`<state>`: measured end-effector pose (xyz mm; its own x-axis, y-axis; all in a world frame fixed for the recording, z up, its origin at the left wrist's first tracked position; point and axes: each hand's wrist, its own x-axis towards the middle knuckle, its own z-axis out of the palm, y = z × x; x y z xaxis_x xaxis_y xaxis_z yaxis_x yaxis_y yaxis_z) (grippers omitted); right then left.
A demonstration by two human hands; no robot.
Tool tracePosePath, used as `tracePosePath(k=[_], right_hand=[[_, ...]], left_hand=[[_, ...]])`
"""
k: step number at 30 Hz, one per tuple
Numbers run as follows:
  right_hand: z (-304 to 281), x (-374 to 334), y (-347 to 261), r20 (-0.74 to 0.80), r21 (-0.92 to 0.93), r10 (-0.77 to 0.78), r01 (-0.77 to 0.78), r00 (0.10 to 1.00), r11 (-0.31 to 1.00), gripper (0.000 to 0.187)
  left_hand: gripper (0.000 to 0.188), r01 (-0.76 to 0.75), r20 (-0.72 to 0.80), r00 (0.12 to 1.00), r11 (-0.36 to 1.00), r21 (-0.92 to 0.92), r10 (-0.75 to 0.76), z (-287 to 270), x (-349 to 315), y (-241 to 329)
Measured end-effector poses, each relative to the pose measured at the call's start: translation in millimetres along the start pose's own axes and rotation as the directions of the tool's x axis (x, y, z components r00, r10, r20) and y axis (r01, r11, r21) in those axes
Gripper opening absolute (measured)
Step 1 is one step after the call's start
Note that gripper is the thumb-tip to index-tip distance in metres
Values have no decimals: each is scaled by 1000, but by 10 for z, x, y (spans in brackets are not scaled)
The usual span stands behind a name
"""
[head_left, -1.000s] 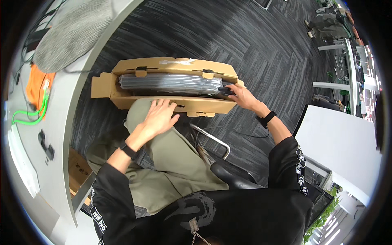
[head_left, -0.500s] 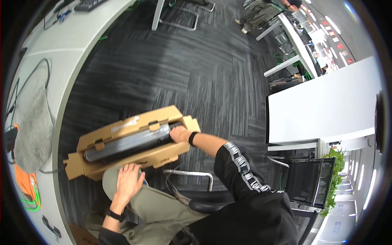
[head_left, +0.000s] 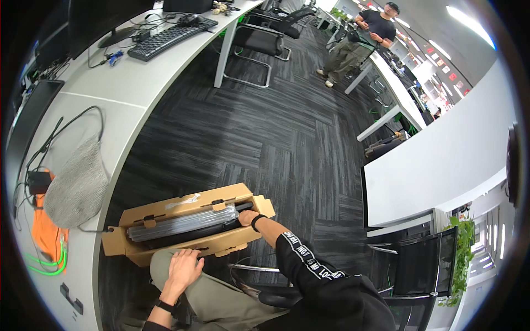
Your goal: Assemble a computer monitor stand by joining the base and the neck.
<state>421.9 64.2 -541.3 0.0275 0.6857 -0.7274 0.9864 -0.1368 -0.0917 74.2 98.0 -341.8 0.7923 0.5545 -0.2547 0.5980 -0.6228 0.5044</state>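
Note:
An open, long cardboard box [head_left: 185,205] lies in front of me, its flaps spread. Inside it is a bundle wrapped in clear plastic [head_left: 185,223], alongside a long black object [head_left: 212,229] whose kind I cannot make out. My right hand [head_left: 248,218] reaches into the right end of the box, fingers curled at the black object's end and partly hidden. My left hand [head_left: 185,268] rests on my knee, fingers extended, its fingertips beside the box's near wall.
To the left, a white desk [head_left: 124,118] holds a keyboard [head_left: 172,39], a grey cloth pouch [head_left: 79,185], an orange item [head_left: 48,231] and cables. A black mesh chair [head_left: 419,265] stands right, near a white panel [head_left: 430,160]. Another person [head_left: 359,47] stands far off.
My view has tilted upward, so the box and both hands appear lower, and the far person shows more fully. My right hand stays at the box's right end; my left stays on my knee.

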Motion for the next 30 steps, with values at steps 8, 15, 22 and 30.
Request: tracePosePath(k=[8,15,22,30], right_hand=[[79,-116,348,-40,-111,-353,347,935,931,32],[-262,-851,-114,-324,-95,-207,186,923,978,26],[-769,-2079,-1547,-568,-3,-474,574,673,819,30],[-1539,-2776,-3737,-760,-137,-642,942,99,307,40]], left_hand=[[29,-177,-182,973,968,-176,145,153,-238,-69],[32,-150,-689,724,983,-103,39,-685,-1545,559],[40,397,-942,236,908,-131,-239,-1707,-3087,-55],[47,422,-921,286,898,-126,-263,-1603,-3362,-733]])
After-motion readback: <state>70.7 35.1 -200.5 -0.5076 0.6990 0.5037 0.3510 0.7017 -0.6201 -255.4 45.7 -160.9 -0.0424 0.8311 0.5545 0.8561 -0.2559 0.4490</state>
